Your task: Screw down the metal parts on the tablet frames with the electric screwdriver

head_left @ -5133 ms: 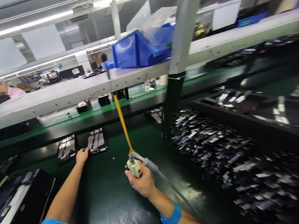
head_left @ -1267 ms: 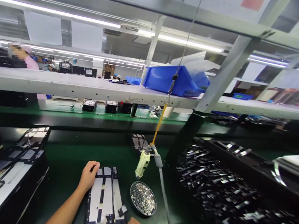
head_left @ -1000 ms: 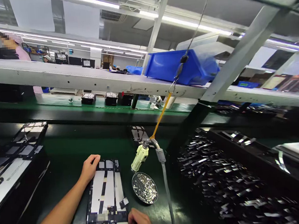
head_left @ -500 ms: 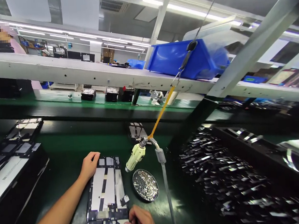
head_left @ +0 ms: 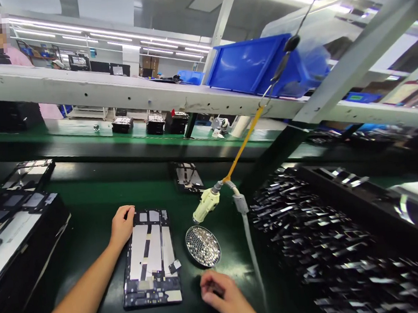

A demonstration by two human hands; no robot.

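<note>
An opened tablet lies flat on the dark green bench, its white battery panels and circuit boards exposed. My left hand grips its upper left edge, fingers bent around the corner. To the right of the tablet, my right hand hovers apart from it, fingers loosely curled with a gap between thumb and forefinger and nothing visible in them. Just above that hand sits a round dish of small shiny screws. A pale green electric screwdriver hangs over the dish from a yellow strap.
Stacked opened tablets stand at the left, and another tablet lies farther back. Many dark, shiny parts fill the right side. A white shelf beam crosses above, carrying a blue bin. The screwdriver's grey cable drops beside my right hand.
My right hand has let go of the tablet's lower right corner and moved right, toward the dish. My left hand stays at the tablet's upper left edge. The hanging screwdriver has shifted right in view.
</note>
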